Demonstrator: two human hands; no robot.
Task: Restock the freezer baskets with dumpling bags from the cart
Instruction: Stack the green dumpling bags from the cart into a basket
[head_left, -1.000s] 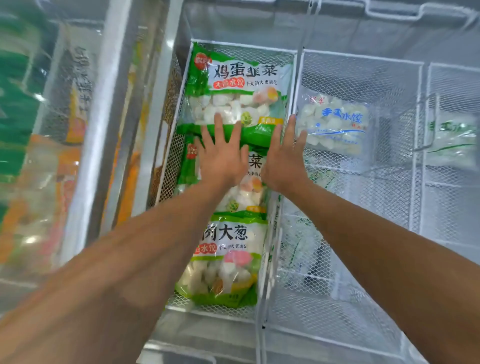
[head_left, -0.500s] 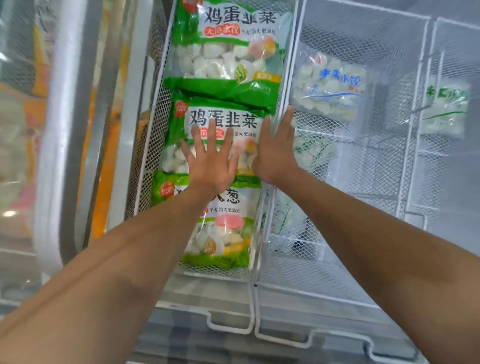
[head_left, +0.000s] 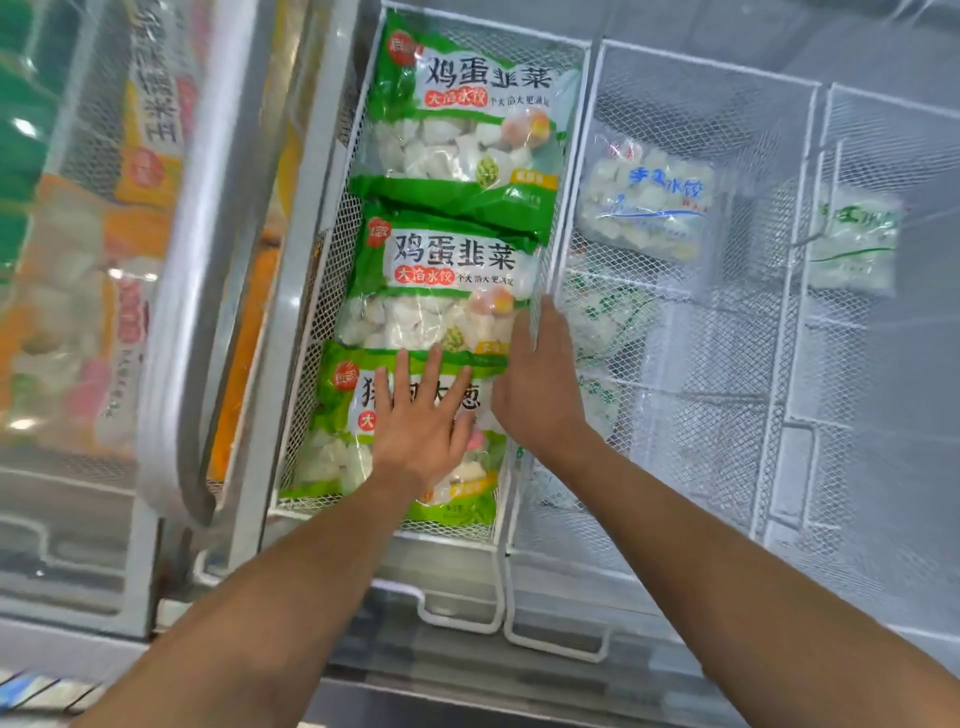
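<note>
Three green dumpling bags lie in a row in a white wire basket (head_left: 567, 171) of the freezer. The far bag (head_left: 467, 119) and the middle bag (head_left: 447, 280) carry the same label. The near bag (head_left: 332, 447) is partly covered by my left hand (head_left: 421, 421), which lies flat on it with spread straight fingers. My right hand (head_left: 540, 384) stands edge-on with straight fingers between the near bag's right side and the basket wall, its fingertips beside the middle bag. Neither hand grips anything. The cart is out of view.
To the right are two more wire baskets; a clear bag with blue print (head_left: 649, 202) leans in the middle one and a clear bag with green print (head_left: 857, 244) in the right one. A raised glass lid with a grey frame (head_left: 208, 291) stands at the left over orange bags.
Both hands have drawn back toward me along the row, from the far and middle bags to the near bag. The view has shifted so the basket's near edge shows.
</note>
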